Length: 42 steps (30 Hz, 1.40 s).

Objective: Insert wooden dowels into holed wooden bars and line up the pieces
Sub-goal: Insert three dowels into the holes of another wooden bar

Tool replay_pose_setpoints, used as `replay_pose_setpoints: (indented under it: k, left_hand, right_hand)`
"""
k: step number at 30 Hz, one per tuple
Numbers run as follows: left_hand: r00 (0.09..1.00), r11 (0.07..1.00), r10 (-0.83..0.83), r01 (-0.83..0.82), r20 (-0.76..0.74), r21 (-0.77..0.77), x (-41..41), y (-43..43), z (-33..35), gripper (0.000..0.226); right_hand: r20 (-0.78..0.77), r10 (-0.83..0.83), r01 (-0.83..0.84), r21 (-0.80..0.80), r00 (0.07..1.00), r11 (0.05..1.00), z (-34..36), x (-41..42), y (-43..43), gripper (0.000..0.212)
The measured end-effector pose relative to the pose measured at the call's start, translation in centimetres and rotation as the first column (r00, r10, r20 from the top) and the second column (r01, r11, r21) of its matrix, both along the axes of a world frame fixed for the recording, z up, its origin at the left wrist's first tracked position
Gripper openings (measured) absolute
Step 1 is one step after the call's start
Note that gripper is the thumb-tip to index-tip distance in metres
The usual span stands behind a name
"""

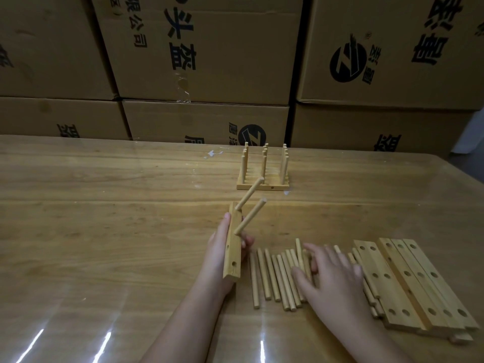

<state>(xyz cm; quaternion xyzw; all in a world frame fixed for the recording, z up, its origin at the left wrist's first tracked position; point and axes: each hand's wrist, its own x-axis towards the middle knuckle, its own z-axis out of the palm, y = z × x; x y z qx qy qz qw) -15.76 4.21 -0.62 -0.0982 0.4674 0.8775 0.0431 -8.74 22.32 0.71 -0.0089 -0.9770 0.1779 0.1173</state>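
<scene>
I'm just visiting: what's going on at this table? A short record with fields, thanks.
Left hand: grips a holed bar, two dowels already in it
Right hand: reaching among loose dowels; grip unclear
Spare bars: lying on the table, right of the dowels
Finished pieces: lined up farther back, dowels upright
Behind: cardboard boxes

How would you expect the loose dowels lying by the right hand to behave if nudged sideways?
The loose dowels look round and smooth on a glossy table, so they would probably roll. Thin, straight wood suggests they are stiff and light. Those under the right hand may stay put.
</scene>
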Motion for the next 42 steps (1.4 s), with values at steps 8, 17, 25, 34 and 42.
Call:
replay_pose_setpoints:
  k: [8,17,25,34,42]
  left_hand:
    - [0.998,0.998,-0.051,0.050,-0.047,-0.026,0.1,0.1,0.0,0.036]
    - [0.998,0.996,-0.054,0.052,-0.026,-0.070,0.4,0.5,0.7,0.034]
    - [0.996,0.992,-0.083,0.080,-0.030,-0.096,0.5,0.3,0.5,0.037]
    - [0.994,0.994,-0.107,0.107,-0.033,0.000,0.3,-0.1,0.2,0.054]
    - [0.986,0.992,-0.126,0.123,-0.105,-0.030,1.1,0.1,1.1,0.048]
  right_hand:
    - [0.017,0.014,-0.016,0.104,1.000,0.994,-0.2,0.0,-0.3,0.054]
    - [0.013,0.048,-0.049,0.106,0.999,0.993,-0.1,0.2,-0.4,0.049]
    - [-0.003,0.104,-0.103,0.133,0.995,0.986,0.2,0.5,-0.5,0.048]
    - [-0.196,0.286,-0.332,-0.267,0.938,0.905,1.0,1.1,-1.0,0.027]
    - [-0.244,0.456,-0.510,-0.253,0.856,0.822,0.9,1.1,-1.4,0.031]
